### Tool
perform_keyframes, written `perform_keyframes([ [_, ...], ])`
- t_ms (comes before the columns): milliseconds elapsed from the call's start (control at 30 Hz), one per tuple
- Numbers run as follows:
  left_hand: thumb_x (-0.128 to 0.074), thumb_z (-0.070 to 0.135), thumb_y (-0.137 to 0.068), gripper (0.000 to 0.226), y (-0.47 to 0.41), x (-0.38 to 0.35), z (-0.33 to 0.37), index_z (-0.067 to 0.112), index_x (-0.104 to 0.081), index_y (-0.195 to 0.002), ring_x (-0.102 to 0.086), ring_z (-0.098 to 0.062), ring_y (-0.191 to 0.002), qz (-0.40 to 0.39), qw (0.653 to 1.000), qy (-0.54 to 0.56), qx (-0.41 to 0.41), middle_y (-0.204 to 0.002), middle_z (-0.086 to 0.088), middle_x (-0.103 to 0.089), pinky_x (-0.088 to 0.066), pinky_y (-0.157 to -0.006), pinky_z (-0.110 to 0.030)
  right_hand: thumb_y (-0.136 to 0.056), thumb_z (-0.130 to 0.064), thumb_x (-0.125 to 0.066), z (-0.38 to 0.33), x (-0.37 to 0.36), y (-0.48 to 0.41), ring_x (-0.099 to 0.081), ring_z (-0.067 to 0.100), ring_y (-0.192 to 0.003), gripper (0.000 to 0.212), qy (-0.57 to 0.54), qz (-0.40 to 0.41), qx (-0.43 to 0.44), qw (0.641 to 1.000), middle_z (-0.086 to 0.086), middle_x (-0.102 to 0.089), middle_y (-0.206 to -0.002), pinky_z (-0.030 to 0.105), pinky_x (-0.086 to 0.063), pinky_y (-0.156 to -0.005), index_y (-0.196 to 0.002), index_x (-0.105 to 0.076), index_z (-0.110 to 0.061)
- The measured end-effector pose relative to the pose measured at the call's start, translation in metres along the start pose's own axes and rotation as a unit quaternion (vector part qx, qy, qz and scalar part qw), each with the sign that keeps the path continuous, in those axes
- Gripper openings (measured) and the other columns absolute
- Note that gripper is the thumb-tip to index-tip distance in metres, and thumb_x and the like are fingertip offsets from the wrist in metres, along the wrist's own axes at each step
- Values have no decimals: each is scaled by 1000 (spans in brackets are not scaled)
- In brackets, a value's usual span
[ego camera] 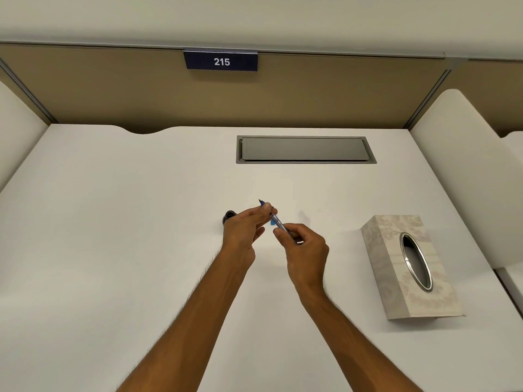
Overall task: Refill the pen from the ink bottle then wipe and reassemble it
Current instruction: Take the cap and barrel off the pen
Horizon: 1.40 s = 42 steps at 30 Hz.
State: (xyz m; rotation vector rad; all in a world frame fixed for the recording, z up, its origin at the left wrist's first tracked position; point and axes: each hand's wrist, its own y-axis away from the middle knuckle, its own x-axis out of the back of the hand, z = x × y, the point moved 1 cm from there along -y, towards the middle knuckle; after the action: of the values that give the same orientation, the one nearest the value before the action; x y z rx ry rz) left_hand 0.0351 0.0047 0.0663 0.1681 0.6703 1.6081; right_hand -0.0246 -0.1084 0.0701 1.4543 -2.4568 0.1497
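a white desk (113,250) fills most of the frame, seen from above and behind the person's two bare forearms, which reach up from the bottom edge toward the centre. a tan partition wall (113,94) runs across the upper part, with a dark number plate (221,61) reading 215 at top centre. just below it, set into the desk right of centre, is a closed grey cable hatch (305,149). at the right of the frame lies a pale patterned tissue box (396,278) with an oval metal-rimmed opening; no tissue can be seen sticking out.

in the centre, the left hand (244,227) is curled, its fingertips pinched on the front end of the pen (276,220), whose dark pointed tip sticks out toward the upper left. the right hand (304,247) is also closed, thumb and fingers gripping the rear of the same pen. the pen is a thin blue and clear stick, slanting from upper left to lower right, held above the desk between the two hands. a small dark ink bottle (229,215) stands on the desk just left of the left hand, partly hidden behind it; whether it is capped cannot be told.

judging by the two-handed grip, the step in hand looks like twisting the pen's parts, either apart for filling or back together; which one is unclear. if apart, the next move calls for a steady hold on the front section while the rear turns, then bringing the tip over the bottle mouth.
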Motion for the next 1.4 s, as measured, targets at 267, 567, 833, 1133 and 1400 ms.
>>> perform_keyframes([
  [267, -76, 32, -83, 16, -5, 5, 3, 18, -79, -76, -73, -13, -96, 22, 1000, 3, -4, -90, 1, -80, -50, -89, -33, -94, -38, -64, -6, 11, -2, -59, 14, -58, 31, -170, -96, -192, 962, 8, -75, -74, 25, -44, -53, -92, -76, -9],
  [567, -77, 36, -81, 17, -6, 7, 3, 20, -80, -76, -73, -13, -97, 29, 1000, -7, -6, -91, 1, -80, -50, -84, -32, -83, -7, -76, -11, 14, 1, -61, 19, -69, 14, -192, -95, -165, 963, 5, -73, -80, 28, -47, -59, -96, -72, -8],
  [833, -76, 32, -83, 15, -3, 5, 7, 17, -79, -81, -73, -17, -98, 37, 999, 7, -9, -92, -2, -80, -50, -88, -32, -93, -37, -65, -10, 13, 1, -65, 16, -66, 26, -161, -110, -212, 958, 7, -77, -87, 27, -47, -58, -102, -72, -14],
  [1133, -74, 29, -86, 14, 0, 2, 13, 17, -78, -79, -73, -19, -99, 34, 999, 5, -22, -91, -2, -80, -50, -86, -31, -90, -19, -70, -5, 18, -1, -61, 17, -68, 13, -211, -127, -203, 948, 5, -74, -79, 27, -47, -60, -97, -74, -9],
  [1400, -72, 24, -87, 16, 3, -3, 14, 16, -78, -74, -73, -24, -97, 42, 999, 23, -18, -87, -5, -80, -52, -85, -30, -86, -16, -74, -6, 18, -1, -62, 21, -70, 21, -226, -125, -191, 947, 8, -74, -85, 31, -47, -60, -105, -69, -10],
])
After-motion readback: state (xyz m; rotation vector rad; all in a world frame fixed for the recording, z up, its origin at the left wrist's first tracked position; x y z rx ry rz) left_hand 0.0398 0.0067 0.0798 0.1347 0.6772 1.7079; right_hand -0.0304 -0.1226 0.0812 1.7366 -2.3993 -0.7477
